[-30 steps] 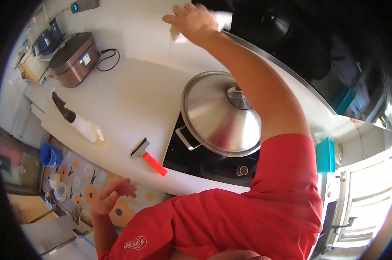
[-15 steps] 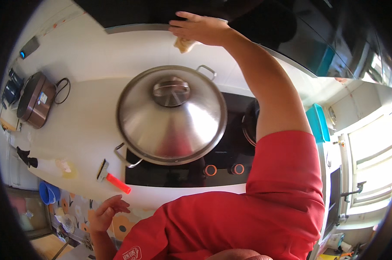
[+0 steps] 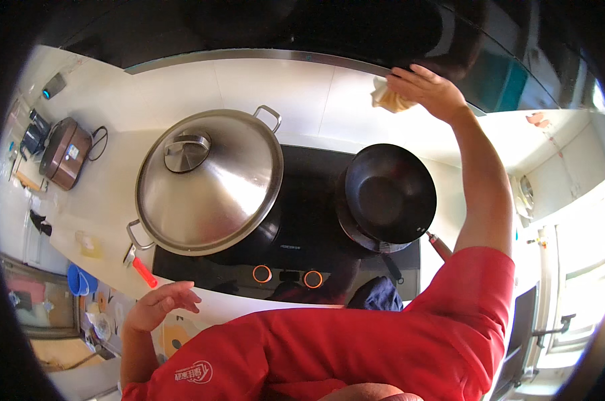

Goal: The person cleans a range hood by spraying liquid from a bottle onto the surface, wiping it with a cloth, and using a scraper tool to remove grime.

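My right hand (image 3: 428,92) presses a pale, crumpled cloth (image 3: 390,97) against the lower edge of the glossy black range hood (image 3: 262,33). My left hand (image 3: 160,305) hangs in front of the counter edge, fingers loosely bent and apart, holding nothing. Closest to it lies a scraper (image 3: 144,273) with a red handle, its head close to the handle of the big steel pot. That pot's domed lid (image 3: 235,187) covers the left side of the black cooktop (image 3: 309,200). Below my right arm, a dark wok (image 3: 390,194) stands on the right side.
At the left of the counter (image 3: 108,220) stand a brown rice cooker (image 3: 67,154) with a cord and a dark appliance. A blue container (image 3: 81,279) sits lower left. Dark blue fabric (image 3: 376,294) lies at the cooktop's front edge. To the right is a bright window (image 3: 576,247).
My right hand has moved right along the hood edge with the cloth. The view has shifted right, bringing the wok and dark blue fabric into sight. My left hand stays low and empty.
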A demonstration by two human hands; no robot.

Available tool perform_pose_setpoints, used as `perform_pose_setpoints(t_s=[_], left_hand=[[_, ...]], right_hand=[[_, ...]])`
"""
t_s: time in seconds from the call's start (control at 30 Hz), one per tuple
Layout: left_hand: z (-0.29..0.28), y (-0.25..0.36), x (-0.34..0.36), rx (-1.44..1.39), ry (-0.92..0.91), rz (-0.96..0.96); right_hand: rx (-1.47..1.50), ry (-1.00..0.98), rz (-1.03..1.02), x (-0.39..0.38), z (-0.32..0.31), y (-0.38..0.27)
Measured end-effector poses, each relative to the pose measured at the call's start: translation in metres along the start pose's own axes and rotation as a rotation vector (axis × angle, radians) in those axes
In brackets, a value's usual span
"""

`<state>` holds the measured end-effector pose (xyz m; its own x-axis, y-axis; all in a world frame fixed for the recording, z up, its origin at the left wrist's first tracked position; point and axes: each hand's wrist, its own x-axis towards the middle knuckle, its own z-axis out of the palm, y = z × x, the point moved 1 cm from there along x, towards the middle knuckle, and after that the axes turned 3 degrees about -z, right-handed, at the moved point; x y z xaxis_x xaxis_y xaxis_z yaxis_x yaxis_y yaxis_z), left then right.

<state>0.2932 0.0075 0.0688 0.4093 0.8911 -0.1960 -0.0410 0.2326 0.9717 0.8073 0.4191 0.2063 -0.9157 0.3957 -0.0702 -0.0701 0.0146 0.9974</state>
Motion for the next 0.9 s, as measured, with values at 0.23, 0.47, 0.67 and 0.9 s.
perform_pose_setpoints(t_s=[0.23, 0.47, 0.67, 0.9], left_hand=[[0.026, 0.005, -0.006, -0.032, 0.100, -0.083], [0.026, 0.008, -0.001, -0.021, 0.091, -0.118], [0.019, 0.010, 0.004, -0.012, 0.000, -0.132], [-0.004, -0.004, -0.022, -0.090, -0.021, -0.011]], right_hand=[[0.177, -0.142, 0.222, -0.097, 0.024, -0.025], [1.213, 0.116, 1.656, -0.209, 0.053, -0.096], [1.885, 0.921, 2.458, -0.163, 0.056, -0.046], [1.316, 1.083, 2.396, 0.170, -0.058, 0.029]])
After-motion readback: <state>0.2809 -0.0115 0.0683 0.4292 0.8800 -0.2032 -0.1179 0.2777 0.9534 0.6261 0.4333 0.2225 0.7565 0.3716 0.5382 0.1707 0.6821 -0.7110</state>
